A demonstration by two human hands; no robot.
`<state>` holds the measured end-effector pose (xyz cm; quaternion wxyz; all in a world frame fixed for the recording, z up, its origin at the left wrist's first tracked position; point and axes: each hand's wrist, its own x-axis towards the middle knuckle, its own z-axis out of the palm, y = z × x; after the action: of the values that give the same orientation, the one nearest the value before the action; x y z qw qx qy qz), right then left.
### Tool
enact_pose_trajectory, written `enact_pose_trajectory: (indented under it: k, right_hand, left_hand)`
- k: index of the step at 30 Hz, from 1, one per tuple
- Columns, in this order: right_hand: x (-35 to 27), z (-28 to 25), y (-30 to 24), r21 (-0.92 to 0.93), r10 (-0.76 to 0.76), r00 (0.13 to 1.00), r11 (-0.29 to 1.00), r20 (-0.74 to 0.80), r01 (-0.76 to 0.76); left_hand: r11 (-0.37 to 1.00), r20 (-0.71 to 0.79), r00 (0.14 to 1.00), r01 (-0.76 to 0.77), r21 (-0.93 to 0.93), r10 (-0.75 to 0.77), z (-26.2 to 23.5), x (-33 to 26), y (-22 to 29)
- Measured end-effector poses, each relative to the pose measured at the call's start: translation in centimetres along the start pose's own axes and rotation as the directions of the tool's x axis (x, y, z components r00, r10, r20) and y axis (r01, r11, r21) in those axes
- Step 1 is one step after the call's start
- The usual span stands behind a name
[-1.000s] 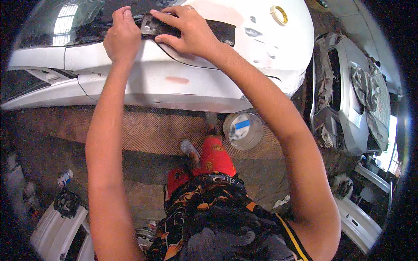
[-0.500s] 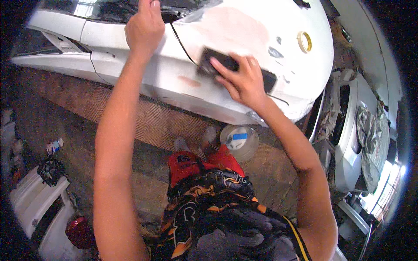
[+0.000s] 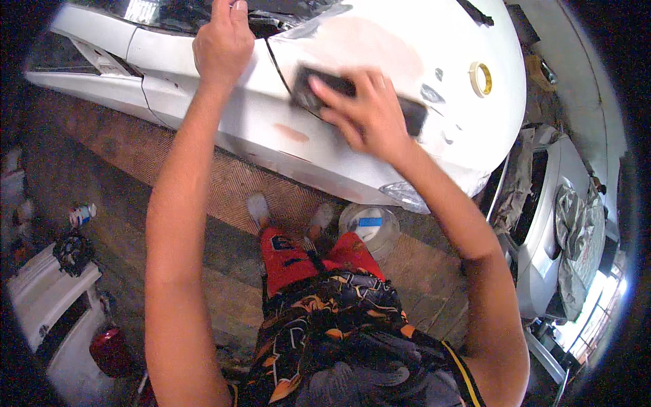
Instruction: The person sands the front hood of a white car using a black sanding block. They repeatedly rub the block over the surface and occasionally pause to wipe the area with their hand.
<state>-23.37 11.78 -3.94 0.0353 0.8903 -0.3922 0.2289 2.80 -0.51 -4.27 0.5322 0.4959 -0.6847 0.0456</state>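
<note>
Here, beneath spread, gripping fingers, the right hand [image 3: 369,112] holds a long, flat black block [image 3: 415,117] against the front side of the white-painted car [image 3: 325,149]. Near the car's dark windshield [image 3: 178,15], the left hand's [image 3: 224,53] fingers bunch narrowly, though whether they grip anything I cannot tell. On the car's hood sits a yellow, ring-shaped tape roll [image 3: 486,80].

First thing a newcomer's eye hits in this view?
Probably the big white car across the top, with the right hand holding a long dark block, slightly blurred, at its surface, and the left hand up to the left. Next, the yellow tape roll on the car, right of the block. Then the red shorts lower centre, beside a round tub containing a blue piece.
</note>
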Motion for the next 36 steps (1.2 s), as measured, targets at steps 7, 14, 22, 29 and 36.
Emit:
enact_pose_trajectory:
  k: [7,14,22,29,36]
  right_hand:
    - [-3.8,-1.4,0.3,0.108,0.016,0.999,0.994,0.032,-0.019]
    - [6.2,1.6,1.7,0.118,0.012,0.994,0.993,-0.107,0.001]
    - [2.6,0.2,1.8,0.102,0.023,0.999,0.995,-0.029,-0.02]
    - [-4.5,-1.4,2.2,0.098,0.036,0.999,0.995,0.003,-0.036]
    - [2.1,0.7,3.3,0.119,0.027,1.0,0.993,-0.016,-0.025]
  left_hand:
    - [0.951,0.214,0.937,0.298,-0.086,-0.275,-1.0,-1.0,-0.6]
    - [0.96,0.245,0.932,0.279,-0.014,-0.267,-0.8,-0.9,-0.5]
    - [0.955,0.253,0.935,0.281,-0.095,-0.25,-0.7,-0.7,0.2]
    - [0.953,0.218,0.946,0.272,-0.134,-0.239,-0.8,-0.4,-1.6]
    - [0.974,0.15,0.979,0.164,-0.154,-0.141,-1.3,-0.5,0.7]
